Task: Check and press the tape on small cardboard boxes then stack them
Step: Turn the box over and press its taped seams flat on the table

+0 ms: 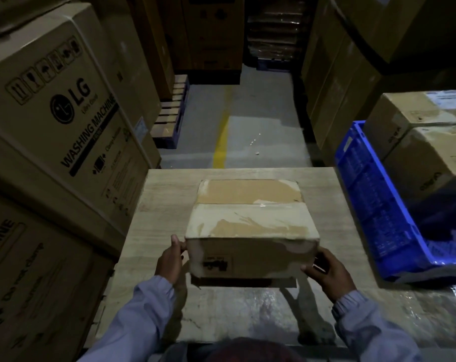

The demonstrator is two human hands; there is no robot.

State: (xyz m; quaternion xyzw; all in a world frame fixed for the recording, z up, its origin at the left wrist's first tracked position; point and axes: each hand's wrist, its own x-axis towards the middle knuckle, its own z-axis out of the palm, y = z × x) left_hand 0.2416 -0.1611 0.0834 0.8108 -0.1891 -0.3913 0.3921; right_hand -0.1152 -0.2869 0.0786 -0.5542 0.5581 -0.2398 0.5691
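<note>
Head cam: dim warehouse aisle, yellow floor line (220, 147). LG washing machine cartons (65, 113) stacked at left, blue crate (373, 199) at right. Small cardboard box (250, 223) mid pale wood-grain table (164, 199), taped top up. Left hand (170, 262) & right hand (328, 270) grip its near corners, one per side.

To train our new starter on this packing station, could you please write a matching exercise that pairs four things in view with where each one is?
Things
1. small box
2. blue crate
3. washing machine carton
4. yellow line

Places
A. on the floor beyond the table
B. gripped by the left hand and the right hand
C. stacked at the left of the view
D. beside the table's right edge

Pairs: 1-B, 2-D, 3-C, 4-A
</note>
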